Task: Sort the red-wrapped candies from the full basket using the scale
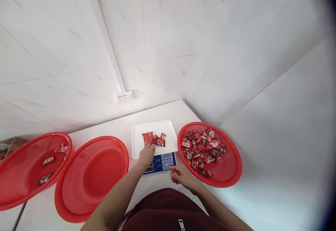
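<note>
A digital scale with a white tray [138,127] and a blue keypad [159,161] stands on the table. On the tray lie a flat red packet [148,138] and a few small red wrapped snacks [160,140]. My left hand [147,155] is over the tray's front edge, its fingers closed at the lower edge of the flat red packet; the fingertips are partly hidden. Beside the keypad's lower right corner, my right hand [181,176] is curled round a small red wrapped snack [173,177], with the index finger stretched toward the keys.
A red basket [233,161] with many red wrapped snacks stands on the right. Left of the scale is an empty red basket [68,189]; farther left, another red basket [15,157] holds several packets. Behind are a tiled wall and a socket [125,96]. A cardboard box [16,142] shows far left.
</note>
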A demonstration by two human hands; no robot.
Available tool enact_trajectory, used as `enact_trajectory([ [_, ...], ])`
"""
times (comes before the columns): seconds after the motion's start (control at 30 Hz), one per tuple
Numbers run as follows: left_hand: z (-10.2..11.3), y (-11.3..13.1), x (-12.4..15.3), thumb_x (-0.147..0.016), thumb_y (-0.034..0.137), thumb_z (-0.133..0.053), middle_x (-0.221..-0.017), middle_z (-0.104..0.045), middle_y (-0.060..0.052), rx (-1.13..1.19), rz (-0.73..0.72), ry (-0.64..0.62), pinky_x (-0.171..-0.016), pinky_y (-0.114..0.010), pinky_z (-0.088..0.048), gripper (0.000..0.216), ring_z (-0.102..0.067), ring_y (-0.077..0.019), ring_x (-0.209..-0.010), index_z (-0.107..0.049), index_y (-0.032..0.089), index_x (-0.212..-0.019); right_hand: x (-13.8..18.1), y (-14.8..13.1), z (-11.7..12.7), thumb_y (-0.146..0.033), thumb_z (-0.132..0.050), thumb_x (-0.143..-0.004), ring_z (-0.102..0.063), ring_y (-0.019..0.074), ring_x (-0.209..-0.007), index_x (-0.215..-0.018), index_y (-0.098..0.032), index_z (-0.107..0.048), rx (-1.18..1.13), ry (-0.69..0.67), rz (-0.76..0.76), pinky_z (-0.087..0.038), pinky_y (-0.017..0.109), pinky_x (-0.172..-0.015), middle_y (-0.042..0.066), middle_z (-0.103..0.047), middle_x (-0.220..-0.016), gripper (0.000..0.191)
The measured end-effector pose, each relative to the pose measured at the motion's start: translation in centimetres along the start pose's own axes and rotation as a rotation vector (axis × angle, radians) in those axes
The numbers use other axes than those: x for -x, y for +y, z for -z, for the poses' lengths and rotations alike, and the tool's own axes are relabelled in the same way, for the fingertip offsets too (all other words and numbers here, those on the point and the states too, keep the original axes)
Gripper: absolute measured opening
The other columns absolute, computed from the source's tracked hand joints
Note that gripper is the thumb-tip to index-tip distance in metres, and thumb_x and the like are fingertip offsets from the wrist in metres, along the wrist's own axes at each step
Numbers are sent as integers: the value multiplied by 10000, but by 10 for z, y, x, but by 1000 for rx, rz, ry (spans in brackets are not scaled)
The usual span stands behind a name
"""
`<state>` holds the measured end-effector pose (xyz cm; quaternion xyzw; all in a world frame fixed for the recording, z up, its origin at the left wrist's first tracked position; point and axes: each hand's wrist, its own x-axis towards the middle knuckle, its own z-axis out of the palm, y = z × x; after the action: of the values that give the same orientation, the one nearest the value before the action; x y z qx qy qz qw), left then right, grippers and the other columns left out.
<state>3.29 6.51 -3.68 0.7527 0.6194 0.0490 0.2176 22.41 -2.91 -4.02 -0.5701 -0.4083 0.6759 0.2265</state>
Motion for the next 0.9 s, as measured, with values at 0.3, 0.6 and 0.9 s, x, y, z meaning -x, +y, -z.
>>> enact_trajectory([
  [0.3,52,-63,68,-885,342,-352,-1140,-574,-95,63,450,312,-669,-296,-441,311,-545,-231,-1012,-554,212,-1082,0,-8,24,-352,-612,-685,-532,108,-617,-1046,-152,-578,-1,-94,10,-404,265,-624,-22,-574,-679,414],
  [0.6,5,-81,107,-857,285,-407,-1395,-409,-216,129,517,-55,-958,-395,-380,647,-436,-304,-1250,-191,72,-1428,-51,-42,21,-389,-540,-796,-525,117,-596,-1012,-191,-608,369,10,221,-387,238,-591,-19,-574,-680,301],
  [0.9,8,-83,109,-821,223,-415,-1404,-412,-188,116,333,-140,-970,-408,-384,639,-409,-295,-1275,-245,93,-1423,-99,-64,7,-326,-500,-827,-600,254,-1000,-1318,-220,-403,953,262,153,-398,299,-730,108,-649,-1105,512],
])
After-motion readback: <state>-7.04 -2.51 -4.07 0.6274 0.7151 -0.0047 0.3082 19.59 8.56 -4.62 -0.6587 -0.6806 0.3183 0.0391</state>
